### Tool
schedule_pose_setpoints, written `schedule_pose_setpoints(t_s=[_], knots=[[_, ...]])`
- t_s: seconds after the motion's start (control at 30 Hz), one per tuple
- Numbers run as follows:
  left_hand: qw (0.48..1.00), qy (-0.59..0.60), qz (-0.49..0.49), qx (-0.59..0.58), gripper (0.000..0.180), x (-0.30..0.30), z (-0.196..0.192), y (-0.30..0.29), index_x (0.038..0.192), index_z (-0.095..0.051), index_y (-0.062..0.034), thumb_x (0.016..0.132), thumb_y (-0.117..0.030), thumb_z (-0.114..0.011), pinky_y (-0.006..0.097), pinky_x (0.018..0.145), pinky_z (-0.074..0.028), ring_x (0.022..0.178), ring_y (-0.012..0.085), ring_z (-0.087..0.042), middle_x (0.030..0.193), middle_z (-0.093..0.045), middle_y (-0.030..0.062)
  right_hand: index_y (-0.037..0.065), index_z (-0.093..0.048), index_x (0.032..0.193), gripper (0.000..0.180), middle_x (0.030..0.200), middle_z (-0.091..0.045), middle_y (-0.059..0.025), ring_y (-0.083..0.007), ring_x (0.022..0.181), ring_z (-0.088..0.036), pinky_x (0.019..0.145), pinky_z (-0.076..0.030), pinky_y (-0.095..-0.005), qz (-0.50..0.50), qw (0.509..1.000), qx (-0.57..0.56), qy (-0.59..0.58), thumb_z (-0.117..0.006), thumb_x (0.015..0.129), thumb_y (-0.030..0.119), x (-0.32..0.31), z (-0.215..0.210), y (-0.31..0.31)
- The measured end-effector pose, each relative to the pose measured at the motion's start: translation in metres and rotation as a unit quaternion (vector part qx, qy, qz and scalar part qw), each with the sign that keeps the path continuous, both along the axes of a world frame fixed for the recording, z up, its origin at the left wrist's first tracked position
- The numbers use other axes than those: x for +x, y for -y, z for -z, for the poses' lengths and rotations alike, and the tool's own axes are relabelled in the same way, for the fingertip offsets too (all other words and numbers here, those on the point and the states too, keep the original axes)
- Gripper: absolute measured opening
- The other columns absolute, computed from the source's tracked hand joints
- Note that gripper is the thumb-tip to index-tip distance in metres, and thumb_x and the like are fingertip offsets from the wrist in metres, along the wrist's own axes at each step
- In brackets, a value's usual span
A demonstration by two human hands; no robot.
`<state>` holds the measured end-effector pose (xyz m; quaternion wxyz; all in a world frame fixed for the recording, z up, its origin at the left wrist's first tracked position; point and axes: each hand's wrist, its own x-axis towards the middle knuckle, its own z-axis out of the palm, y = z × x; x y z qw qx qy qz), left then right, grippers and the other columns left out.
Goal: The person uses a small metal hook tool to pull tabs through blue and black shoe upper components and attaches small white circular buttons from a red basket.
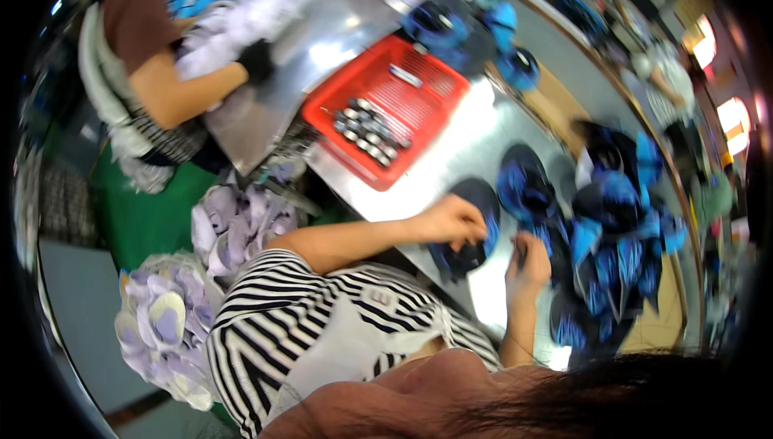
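Observation:
My left hand [456,222] is over a blue-and-black shoe piece [489,207] that lies on the metal table [435,169]. Its fingers are curled together in a pinch, and whatever they grip is too small to make out. To the right, my right hand [531,260] is raised with its fingers closed around a small dark piece [522,255]. Just beyond the hands rests another blue-and-black shoe piece [523,185], apart from both.
A red plastic basket [322,105] holding several small dark-and-silver spools stands beyond my left arm. Blue-and-black shoe parts [616,197] are heaped on the right. Pale lilac shoe parts [165,318] pile up at left. A co-worker's black-gloved hand [256,62] is across the far-left table.

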<state>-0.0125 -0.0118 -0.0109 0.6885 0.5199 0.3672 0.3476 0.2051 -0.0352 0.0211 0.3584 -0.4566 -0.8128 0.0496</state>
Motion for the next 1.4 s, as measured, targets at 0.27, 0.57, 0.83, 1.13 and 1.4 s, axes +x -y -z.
schedule_pose_setpoints(t_s=[0.27, 0.57, 0.83, 1.13, 1.4], knots=[[0.999, 0.031, 0.029, 0.033, 0.013, 0.013, 0.000, 0.008, 0.093, -0.064, 0.0011, 0.091, -0.011, -0.060, 0.020, 0.051, -0.044, 0.054, 0.0060, -0.054, 0.075, -0.063, 0.0038, 0.003, -0.061, 0.098, 0.038, 0.091, -0.063, -0.0133, -0.0325, 0.082, -0.061, 0.069, -0.050, -0.0383, -0.049, 0.998, -0.029, 0.012, -0.063, 0.064, -0.012, -0.015, -0.009, 0.012], [0.995, 0.006, 0.099, -0.005, 0.017, 0.010, -0.017, 0.004, 0.105, -0.064, 0.0013, 0.091, -0.009, -0.061, 0.020, 0.056, -0.046, 0.057, 0.0069, -0.057, 0.084, -0.067, 0.0055, 0.002, -0.062, 0.094, 0.032, 0.088, -0.063, -0.0127, -0.0328, 0.081, -0.061, 0.070, -0.049, -0.0391, -0.052, 0.997, -0.018, -0.057, -0.062, 0.064, -0.009, -0.003, 0.005, 0.009], [0.998, 0.069, 0.010, 0.001, 0.013, 0.014, 0.004, 0.015, 0.097, -0.067, 0.0046, 0.087, -0.003, -0.061, 0.022, 0.062, -0.047, 0.065, 0.0093, -0.058, 0.087, -0.066, 0.0069, -0.003, -0.059, 0.094, 0.008, 0.084, -0.064, -0.0101, -0.0110, 0.066, -0.051, 0.061, -0.040, -0.0235, -0.038, 0.700, -0.437, -0.564, -0.060, 0.089, 0.003, -0.012, 0.026, 0.035], [0.996, 0.070, -0.043, -0.038, 0.011, 0.023, 0.001, 0.014, 0.093, -0.066, 0.0020, 0.088, -0.008, -0.064, 0.018, 0.059, -0.041, 0.064, 0.0045, -0.053, 0.077, -0.062, 0.0011, 0.006, -0.063, 0.099, 0.019, 0.073, -0.052, -0.0059, -0.0156, 0.064, -0.049, 0.059, -0.039, -0.0264, -0.001, 0.992, -0.098, -0.081, -0.070, 0.081, 0.012, 0.010, 0.002, 0.025], [0.999, 0.030, -0.017, 0.008, 0.009, 0.030, 0.004, 0.010, 0.086, -0.063, -0.0002, 0.088, -0.009, -0.063, 0.021, 0.054, -0.036, 0.059, 0.0053, -0.046, 0.071, -0.055, -0.0015, 0.008, -0.063, 0.120, 0.044, 0.080, -0.054, -0.0054, -0.0200, 0.074, -0.050, 0.071, -0.043, -0.0308, -0.042, 0.884, -0.433, -0.172, -0.075, 0.077, 0.016, 0.024, -0.005, 0.026]])
